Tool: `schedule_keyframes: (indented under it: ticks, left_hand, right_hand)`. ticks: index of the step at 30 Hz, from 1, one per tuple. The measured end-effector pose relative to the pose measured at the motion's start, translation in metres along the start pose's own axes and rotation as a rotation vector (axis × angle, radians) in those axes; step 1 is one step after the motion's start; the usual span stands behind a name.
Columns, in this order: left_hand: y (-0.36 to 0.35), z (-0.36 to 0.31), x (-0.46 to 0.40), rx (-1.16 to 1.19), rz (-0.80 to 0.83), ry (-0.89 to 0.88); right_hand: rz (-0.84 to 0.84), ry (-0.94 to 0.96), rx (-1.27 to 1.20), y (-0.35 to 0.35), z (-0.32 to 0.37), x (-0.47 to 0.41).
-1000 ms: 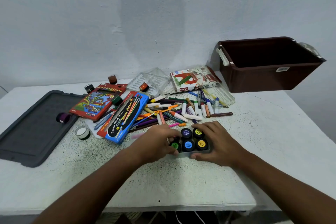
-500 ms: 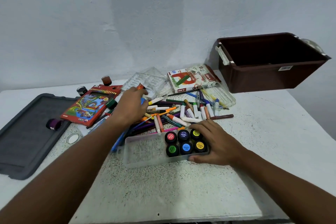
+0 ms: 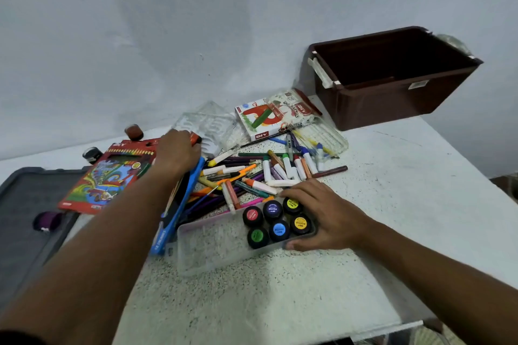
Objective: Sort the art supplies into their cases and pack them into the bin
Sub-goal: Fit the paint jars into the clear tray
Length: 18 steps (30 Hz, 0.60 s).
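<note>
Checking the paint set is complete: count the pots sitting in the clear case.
6, all at the right end of the clear case by the right hand: red, dark blue, yellow, green, light blue, orange.

Speckled white table (image 3: 308, 297): brown bin (image 3: 392, 98), clear case (image 3: 213, 244), grey tray (image 3: 19, 221), scattered crayons (image 3: 269, 173).
</note>
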<state>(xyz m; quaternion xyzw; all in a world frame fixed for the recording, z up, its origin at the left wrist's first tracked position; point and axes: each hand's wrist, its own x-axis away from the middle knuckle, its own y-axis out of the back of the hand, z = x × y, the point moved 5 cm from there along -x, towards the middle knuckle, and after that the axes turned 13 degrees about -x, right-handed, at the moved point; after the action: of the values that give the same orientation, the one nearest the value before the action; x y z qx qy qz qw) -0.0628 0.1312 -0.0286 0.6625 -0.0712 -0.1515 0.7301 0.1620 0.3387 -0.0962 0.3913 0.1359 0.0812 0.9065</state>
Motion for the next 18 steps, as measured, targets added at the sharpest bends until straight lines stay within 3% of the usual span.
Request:
schedule_keyframes:
  ticks: [18]
  left_hand:
    - [0.014,-0.011,0.009,0.341,-0.103,-0.041]
  right_hand:
    - [-0.005,-0.006,0.007,0.000,0.001,0.000]
